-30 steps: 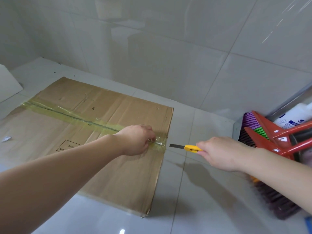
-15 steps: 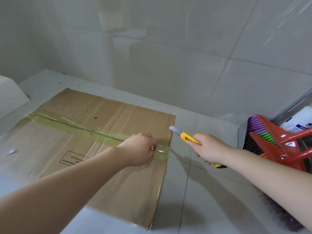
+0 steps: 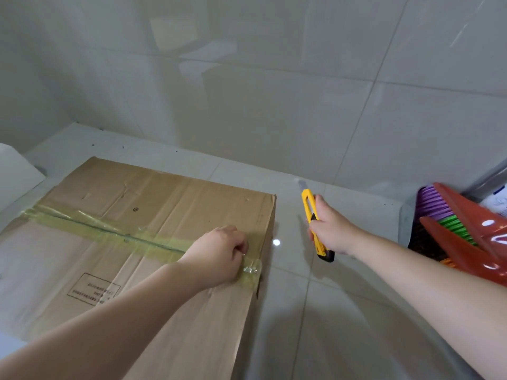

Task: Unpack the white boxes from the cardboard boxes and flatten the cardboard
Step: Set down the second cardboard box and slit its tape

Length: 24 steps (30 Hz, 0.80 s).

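Observation:
A flattened brown cardboard box (image 3: 153,204) lies on the glossy tiled floor, crossed by a strip of yellowish tape (image 3: 90,229) along its seam. My left hand (image 3: 219,253) rests as a fist on the tape near the box's right edge, its fingers curled down against the tape end. My right hand (image 3: 333,229) is off the cardboard to the right, gripping a yellow utility knife (image 3: 311,212) whose blade points away toward the wall. A white box (image 3: 16,174) shows partly at the left edge.
Red and purple brooms with green bristles (image 3: 461,231) lean in the right corner beside a white bottle (image 3: 498,200). A tiled wall (image 3: 274,91) rises just behind the cardboard. Bare floor tiles (image 3: 329,325) lie between box and brooms.
My right hand swung the knife away from the tape end, turning the blade from pointing left at the box to pointing toward the wall. My left hand stayed on the tape.

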Motion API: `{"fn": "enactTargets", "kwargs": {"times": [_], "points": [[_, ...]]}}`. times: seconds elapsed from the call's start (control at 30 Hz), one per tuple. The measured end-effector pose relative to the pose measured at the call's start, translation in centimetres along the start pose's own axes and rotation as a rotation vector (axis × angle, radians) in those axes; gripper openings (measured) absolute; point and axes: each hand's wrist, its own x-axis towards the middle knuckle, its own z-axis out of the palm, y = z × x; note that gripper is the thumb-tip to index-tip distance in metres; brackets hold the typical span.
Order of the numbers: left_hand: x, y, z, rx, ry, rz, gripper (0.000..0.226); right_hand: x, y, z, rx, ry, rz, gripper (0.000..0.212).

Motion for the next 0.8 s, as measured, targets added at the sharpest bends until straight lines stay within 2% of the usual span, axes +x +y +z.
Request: {"fn": "enactTargets", "kwargs": {"times": [0.07, 0.13, 0.2, 0.27, 0.3, 0.4, 0.57, 0.63, 0.67, 0.73, 0.8], "points": [[1.2, 1.6, -0.4, -0.104, 0.045, -0.052, 0.024, 1.2, 0.1, -0.2, 0.294, 0.077, 0.036, 0.007], [2.7, 4.3, -0.8, -0.269, 0.084, -0.135, 0.020, 2.2, -0.4, -0.1, 0.564, 0.158, 0.046, 0.018], [5.0, 7.1, -0.3, -0.480, -0.003, -0.231, 0.016, 3.3, -1.3, -0.3, 0.728, 0.193, 0.028, 0.019], [6.9, 9.4, 0.6, -0.701, -0.141, -0.262, 0.026, 4.3, -2.2, -0.7, 0.859, 0.195, -0.011, 0.017], [7.7, 10.2, 1.1, -0.825, -0.156, -0.265, 0.024, 4.8, -2.5, -1.0, 0.907, 0.200, -0.025, 0.017], [9.4, 11.6, 1.7, -1.117, -0.054, -0.335, 0.016, 5.6, -2.0, -2.0, 0.973, 0.184, -0.068, 0.021], [11.3, 12.4, 2.4, -1.170, -0.031, -0.429, 0.015, 6.4, 1.0, -2.7, 1.056, 0.076, -0.105, 0.034], [12.1, 12.4, 2.6, -1.116, -0.029, -0.478, 0.016, 7.4, 2.3, -2.5, 1.075, 0.051, -0.078, 0.026], [12.4, 12.1, 2.6, -0.999, -0.040, -0.489, 0.022, 8.5, 3.5, -2.2, 1.061, 0.070, -0.031, 0.022], [12.3, 11.2, 2.3, -0.498, -0.101, -0.409, 0.037, 10.9, 6.4, -1.5, 0.940, 0.241, 0.164, 0.016], [11.3, 10.2, 1.8, 0.046, -0.155, -0.205, 0.032, 13.2, 10.6, -0.6, 0.641, 0.471, 0.424, 0.015]]}}
